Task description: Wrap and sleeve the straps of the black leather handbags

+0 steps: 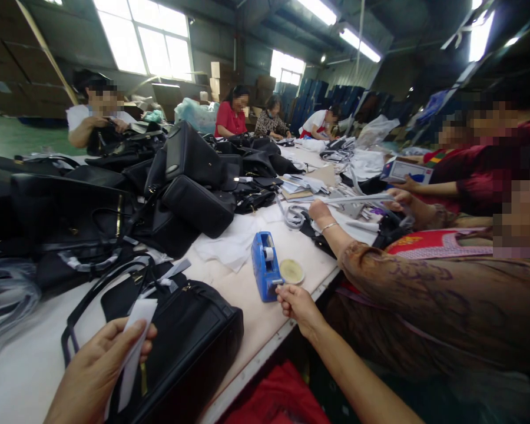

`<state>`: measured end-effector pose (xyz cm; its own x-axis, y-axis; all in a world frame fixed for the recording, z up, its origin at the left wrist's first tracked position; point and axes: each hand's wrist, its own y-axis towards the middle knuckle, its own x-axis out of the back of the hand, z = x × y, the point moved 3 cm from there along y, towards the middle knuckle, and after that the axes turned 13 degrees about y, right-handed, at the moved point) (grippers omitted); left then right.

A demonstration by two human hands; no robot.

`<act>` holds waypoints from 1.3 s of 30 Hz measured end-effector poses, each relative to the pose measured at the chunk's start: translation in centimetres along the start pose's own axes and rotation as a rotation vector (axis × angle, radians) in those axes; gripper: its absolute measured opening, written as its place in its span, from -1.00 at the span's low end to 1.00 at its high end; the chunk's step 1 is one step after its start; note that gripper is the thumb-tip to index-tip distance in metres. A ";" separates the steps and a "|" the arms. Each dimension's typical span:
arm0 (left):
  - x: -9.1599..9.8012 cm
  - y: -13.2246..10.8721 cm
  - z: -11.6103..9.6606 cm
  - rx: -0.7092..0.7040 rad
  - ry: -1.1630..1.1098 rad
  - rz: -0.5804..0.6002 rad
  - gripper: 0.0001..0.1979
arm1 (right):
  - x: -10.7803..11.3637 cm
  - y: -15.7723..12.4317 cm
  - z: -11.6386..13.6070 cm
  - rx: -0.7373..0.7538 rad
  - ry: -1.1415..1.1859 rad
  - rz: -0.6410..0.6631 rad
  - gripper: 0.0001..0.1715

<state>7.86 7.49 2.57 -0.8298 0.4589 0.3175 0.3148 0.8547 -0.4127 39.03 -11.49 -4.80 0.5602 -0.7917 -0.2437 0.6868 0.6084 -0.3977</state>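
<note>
My left hand (99, 368) is closed on a white wrapping strip (142, 315), pinched under the thumb. The strip hangs down in front of a black handbag (194, 344), which lies at the table's near edge with its handles up. Pale wrapping covers parts of the handles. Farther right, my right hand (299, 306) pinches the end of the tape at the front of a blue tape dispenser (261, 268). The tape itself is barely visible between thumb and fingers. A round yellowish disc (292, 271) lies just beside the dispenser.
Black handbags (194, 203) are heaped across the left and middle of the table (229, 312). Close on my right, a co-worker's arms (335, 232) stretch a pale strip over the table. Several other people work around it. Clear plastic (9, 294) lies at far left.
</note>
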 end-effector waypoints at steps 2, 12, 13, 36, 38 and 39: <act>0.0 0.1 0.1 -0.011 0.034 0.037 -0.55 | 0.2 0.4 -0.5 -0.022 -0.002 0.000 -0.60; -0.3 -0.4 -0.8 -0.077 -0.022 0.093 -0.63 | 0.0 -0.5 -0.5 0.180 -0.313 0.082 -0.71; -0.4 -0.4 -0.9 -0.096 -0.039 0.104 -0.64 | -1.4 -1.1 0.3 0.230 -0.359 0.157 -0.70; 0.2 -1.6 -2.7 -0.261 -0.199 0.293 -0.73 | -23.8 -3.3 3.7 0.270 -0.360 1.123 -0.54; 0.2 -1.5 -2.5 -0.222 -0.267 0.324 -0.74 | -23.9 -3.0 3.0 0.234 -0.336 1.127 -0.55; 0.2 -1.4 -2.3 -0.200 -0.307 0.342 -0.74 | -24.0 -2.9 2.7 0.222 -0.320 1.130 -0.56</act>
<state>8.31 6.94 5.16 -0.7516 0.6541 -0.0856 0.6496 0.7113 -0.2684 24.82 5.84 4.58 0.9669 0.2283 -0.1139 -0.2215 0.9727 0.0690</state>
